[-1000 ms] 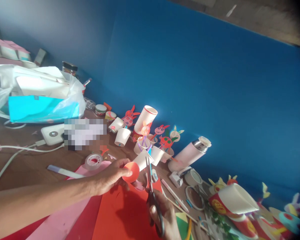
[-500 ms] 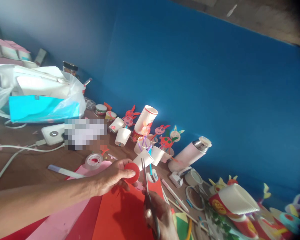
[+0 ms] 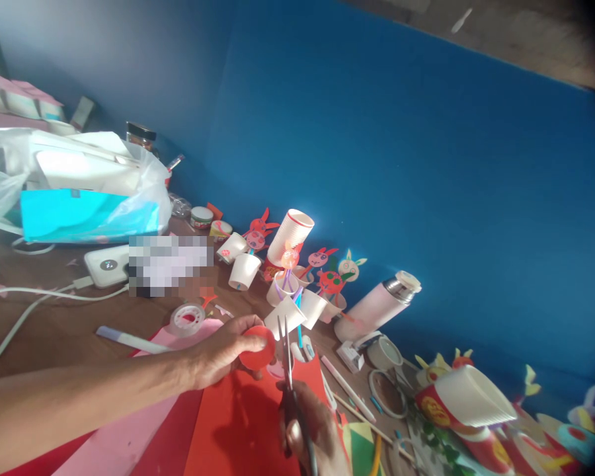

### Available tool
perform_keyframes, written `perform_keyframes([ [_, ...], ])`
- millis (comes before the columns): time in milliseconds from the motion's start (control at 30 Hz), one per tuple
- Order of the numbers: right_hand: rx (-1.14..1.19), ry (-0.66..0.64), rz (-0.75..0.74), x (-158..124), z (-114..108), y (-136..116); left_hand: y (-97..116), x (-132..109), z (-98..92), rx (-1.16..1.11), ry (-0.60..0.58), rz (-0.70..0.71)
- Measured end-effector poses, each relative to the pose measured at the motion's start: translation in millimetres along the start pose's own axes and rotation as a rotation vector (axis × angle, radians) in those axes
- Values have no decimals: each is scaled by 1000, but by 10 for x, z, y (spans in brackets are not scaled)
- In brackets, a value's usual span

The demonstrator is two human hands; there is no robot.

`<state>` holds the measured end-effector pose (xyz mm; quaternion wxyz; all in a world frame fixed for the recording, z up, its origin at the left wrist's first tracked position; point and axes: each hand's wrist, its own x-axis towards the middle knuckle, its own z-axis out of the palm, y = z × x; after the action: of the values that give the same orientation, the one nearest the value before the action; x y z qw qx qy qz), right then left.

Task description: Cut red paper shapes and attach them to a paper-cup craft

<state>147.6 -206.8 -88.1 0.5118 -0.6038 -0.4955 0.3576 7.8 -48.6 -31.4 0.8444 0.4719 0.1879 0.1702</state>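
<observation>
Between the thumb and fingers of my left hand (image 3: 233, 347) is a red paper disc (image 3: 256, 350), held by its left side. My right hand (image 3: 315, 426) grips dark-handled scissors (image 3: 288, 370), their blades pointing up and parted a little. The blades stand just right of the disc, apart from it. Beneath both hands lie red paper sheets (image 3: 238, 423), with pink paper (image 3: 123, 430) to the left. A pink paper piece (image 3: 276, 370) shows behind the disc, partly hidden. Right behind the blades, a white paper cup (image 3: 286, 317) lies tilted.
Paper cups with rabbit-faced figures (image 3: 331, 282) stand behind my hands, near a stack of cups (image 3: 292, 235). A white thermos (image 3: 377, 307) leans to the right. Leftward are a tape roll (image 3: 187, 319), a marker (image 3: 129, 339), a power bank (image 3: 108, 266) and a plastic bag (image 3: 153, 178).
The red disc has shifted slightly left and turned more face-on. The scissor blades have moved a little left and spread wider.
</observation>
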Motion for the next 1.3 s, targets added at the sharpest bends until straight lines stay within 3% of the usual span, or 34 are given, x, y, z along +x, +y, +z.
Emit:
perform_keyframes([
  [200,76,-7,14,-9,46,-11,-8,-22,9,-30,-24,7],
  [533,15,-6,6,-8,42,-27,22,-55,84,95,88,-4],
  [1000,29,-30,-8,-10,81,-68,90,-127,131,263,-5,5],
  [1300,32,-83,-34,15,75,-53,129,-173,153,321,6,-9],
])
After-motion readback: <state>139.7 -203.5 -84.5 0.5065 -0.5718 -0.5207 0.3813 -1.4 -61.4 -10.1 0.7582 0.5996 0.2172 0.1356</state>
